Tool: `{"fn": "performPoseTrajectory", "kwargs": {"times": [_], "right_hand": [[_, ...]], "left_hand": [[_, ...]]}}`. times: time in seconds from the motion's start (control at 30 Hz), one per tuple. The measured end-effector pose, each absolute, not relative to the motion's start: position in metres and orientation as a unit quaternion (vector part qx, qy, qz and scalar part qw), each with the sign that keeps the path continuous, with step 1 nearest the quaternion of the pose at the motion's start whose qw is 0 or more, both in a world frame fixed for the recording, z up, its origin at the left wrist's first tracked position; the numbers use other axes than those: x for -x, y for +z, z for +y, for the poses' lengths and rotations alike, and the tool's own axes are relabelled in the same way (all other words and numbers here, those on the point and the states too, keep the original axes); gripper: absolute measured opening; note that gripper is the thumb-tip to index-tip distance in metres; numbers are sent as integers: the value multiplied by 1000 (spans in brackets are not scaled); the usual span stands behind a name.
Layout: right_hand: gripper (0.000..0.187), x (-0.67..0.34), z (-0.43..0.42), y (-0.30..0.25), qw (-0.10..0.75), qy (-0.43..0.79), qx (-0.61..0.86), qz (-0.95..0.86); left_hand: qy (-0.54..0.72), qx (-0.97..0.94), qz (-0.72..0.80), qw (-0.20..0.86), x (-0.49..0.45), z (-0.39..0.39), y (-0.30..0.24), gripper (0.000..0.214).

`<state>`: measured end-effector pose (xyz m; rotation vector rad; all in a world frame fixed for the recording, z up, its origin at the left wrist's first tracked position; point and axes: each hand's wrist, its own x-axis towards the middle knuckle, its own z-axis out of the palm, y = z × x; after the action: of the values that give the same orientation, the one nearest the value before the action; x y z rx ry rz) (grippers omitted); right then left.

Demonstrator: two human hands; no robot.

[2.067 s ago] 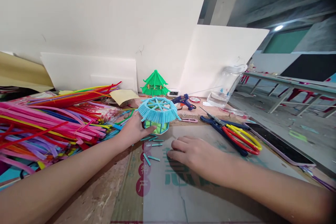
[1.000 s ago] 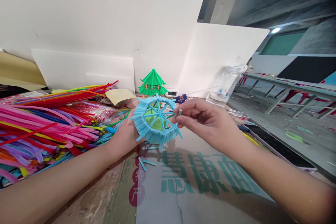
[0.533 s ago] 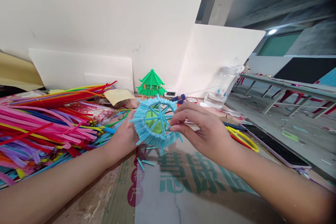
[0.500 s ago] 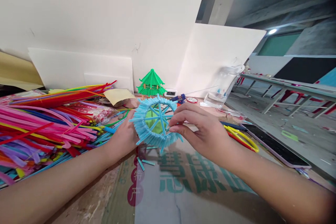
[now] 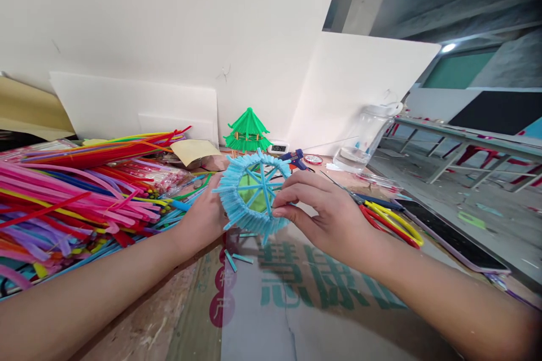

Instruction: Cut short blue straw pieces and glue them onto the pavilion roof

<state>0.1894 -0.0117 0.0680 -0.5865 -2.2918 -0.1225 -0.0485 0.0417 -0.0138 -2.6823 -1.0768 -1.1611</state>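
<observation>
A light-blue pipe-cleaner ring (image 5: 235, 201) with a fringed rim and crossing spokes is held up above the cardboard. My left hand (image 5: 206, 211) grips its left side from behind, and its fingertips are hidden by the fringe. At the right rim, the thumb and fingers of my right hand (image 5: 326, 203) are pinched at the end of a spoke. Green shows through the gaps between the spokes. Below the ring, short blue pipe-cleaner pieces (image 5: 237, 259) lie on the printed cardboard (image 5: 262, 327).
Bundles of colored pipe cleaners (image 5: 76, 197) fill the left side. A green roofed model (image 5: 248, 130), a glue gun (image 5: 296, 159) and a water jug (image 5: 364, 141) stand behind. Scissors with yellow and red handles (image 5: 396, 223) and a phone (image 5: 451, 234) lie on the right.
The whole view has shifted slightly, so most things appear a little further right. Both hands keep their hold on the blue ring, and more of the scissors shows.
</observation>
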Motion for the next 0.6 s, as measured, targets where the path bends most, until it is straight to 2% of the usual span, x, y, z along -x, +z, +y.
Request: {"fn": "performPoseTrajectory", "kwargs": {"times": [0.37,0.5,0.6], "right_hand": [[11,-189,-11,67,374,-14,247,-894],[8,-189,-12,70,367,-16,264,-892],[19,-191,-13,77,363,-19,289,-886]], "left_hand": [[-361,867,-343,6,48,42,-12,29],[-382,855,-349,-30,48,41,-12,32],[-398,845,-351,-58,48,41,-13,36]]}}
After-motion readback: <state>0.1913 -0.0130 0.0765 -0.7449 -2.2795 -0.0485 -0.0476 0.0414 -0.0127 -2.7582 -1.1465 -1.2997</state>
